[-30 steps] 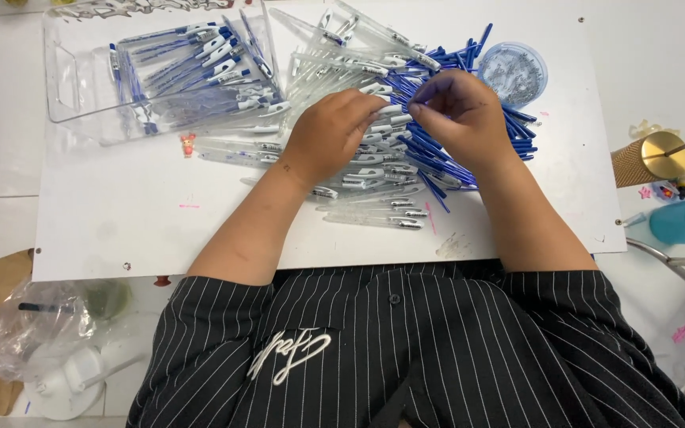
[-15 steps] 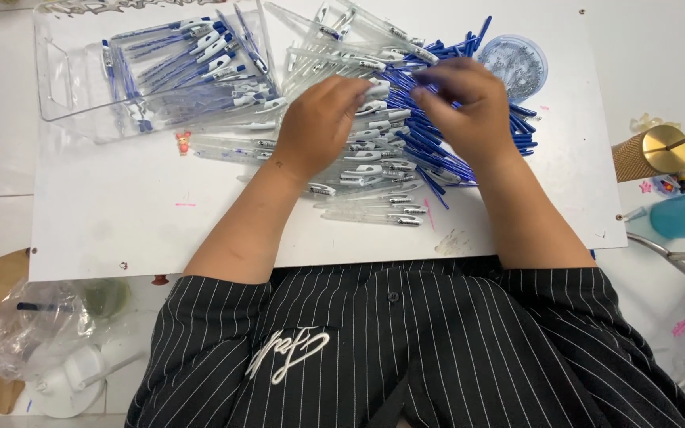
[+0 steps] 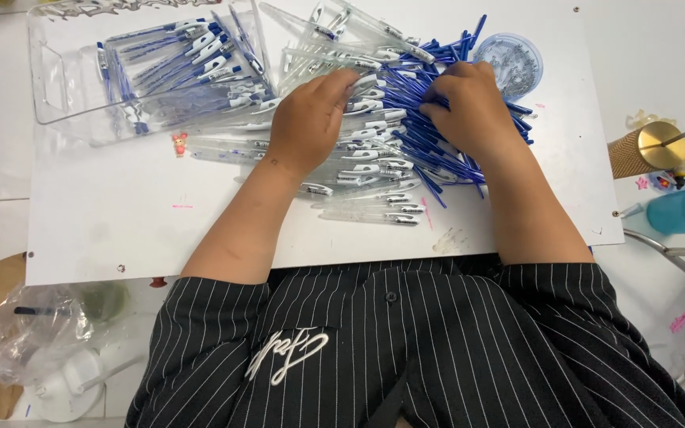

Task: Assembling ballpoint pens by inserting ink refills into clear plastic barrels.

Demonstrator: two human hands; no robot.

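Both hands were down in the mess on the white board (image 3: pixel 120 230). The left hand (image 3: pixel 311 119) lay palm-down on the heap of clear plastic pen barrels with white clips (image 3: pixel 366 170), fingers curled onto them, though whether it actually gripped one I couldn't tell. The right hand (image 3: pixel 469 103) had its fingers bent into the pile of thin blue ink refills (image 3: pixel 430 154) right beside it; same deal, grip hidden. A clear plastic tray (image 3: pixel 65 87) with assembled pens sat off to the left, and a small round clear tub (image 3: pixel 509 59) was just past the refills.

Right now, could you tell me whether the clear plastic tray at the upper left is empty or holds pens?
It holds pens: the clear tray has a loose layer of blue-and-white pens inside.
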